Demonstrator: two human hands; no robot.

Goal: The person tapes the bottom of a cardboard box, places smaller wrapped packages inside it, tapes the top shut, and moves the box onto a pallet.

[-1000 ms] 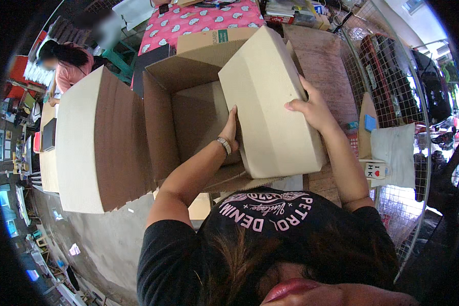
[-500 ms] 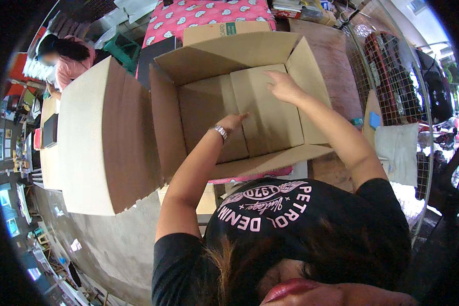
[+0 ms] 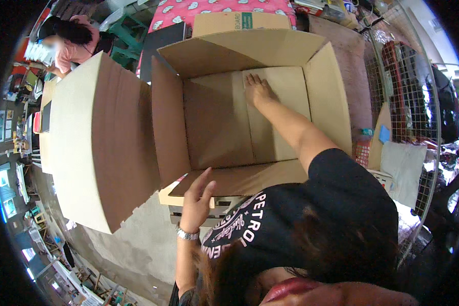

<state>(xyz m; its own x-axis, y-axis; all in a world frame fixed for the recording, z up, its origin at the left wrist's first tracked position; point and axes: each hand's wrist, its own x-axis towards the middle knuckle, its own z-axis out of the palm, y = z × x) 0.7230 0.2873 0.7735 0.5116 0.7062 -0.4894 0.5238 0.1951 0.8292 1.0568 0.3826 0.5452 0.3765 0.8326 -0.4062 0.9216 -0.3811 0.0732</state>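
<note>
A large brown cardboard box [image 3: 217,122] stands before me with its top flaps up and its inside bare. My right hand [image 3: 258,91] reaches in and lies flat with spread fingers on the bottom, beside the seam where two bottom panels meet. Outside the near wall, my left hand [image 3: 196,204] is raised with thumb and fingers apart, holding nothing. A metal-banded watch [image 3: 187,234] circles that wrist. Whether the left fingertips touch the near flap, I cannot tell.
Big folded cardboard [image 3: 81,143] stands at the left of the box. Behind lie a closed carton [image 3: 239,23] and a pink patterned cloth [image 3: 214,6]. Another person [image 3: 76,43] works at the far left near a green stool [image 3: 127,38]. Wire mesh [image 3: 408,86] rises at the right.
My left hand has come out of the box, back toward me past the near wall. My right hand has moved left and flattened onto the bottom panel. The view has shifted slightly.
</note>
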